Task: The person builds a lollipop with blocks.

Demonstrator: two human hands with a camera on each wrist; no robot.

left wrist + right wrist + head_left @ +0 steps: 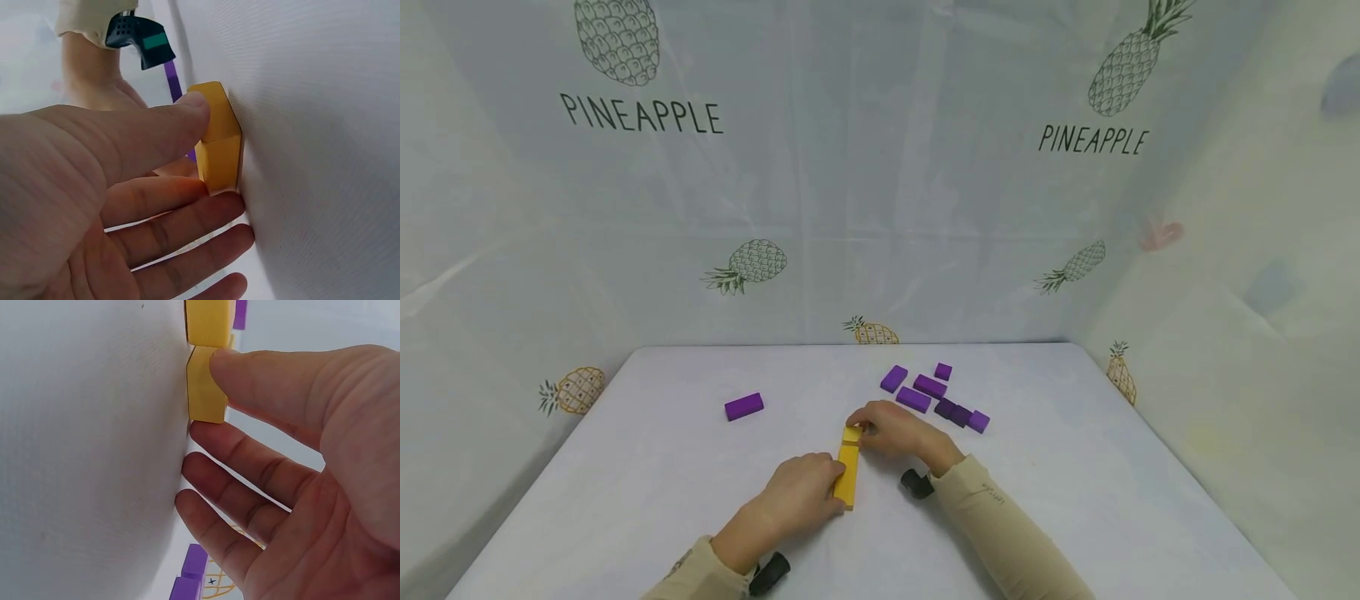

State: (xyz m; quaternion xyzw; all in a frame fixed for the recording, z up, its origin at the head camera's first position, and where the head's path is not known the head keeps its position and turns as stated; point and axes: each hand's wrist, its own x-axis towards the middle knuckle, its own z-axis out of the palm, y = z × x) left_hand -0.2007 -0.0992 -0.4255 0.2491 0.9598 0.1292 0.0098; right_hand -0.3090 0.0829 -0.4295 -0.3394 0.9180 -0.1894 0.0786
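Observation:
A long yellow block (846,477) lies on the white table, pointing away from me. At its far end sits a short yellow block (852,434), with a thin line between the two. My left hand (805,492) grips the long block from the left, thumb at its near end; the left wrist view shows the thumb pressed on the yellow side (215,112). With thumb and fingers my right hand (891,429) pinches the short block at the far end. In the right wrist view the short block (207,387) stands right against the long block (207,322).
Several purple blocks (913,399) lie loosely grouped beyond my right hand, with darker ones (953,412) in a short row. A single purple block (744,407) lies at the left. Behind the table hangs a pale pineapple-print cloth (880,183).

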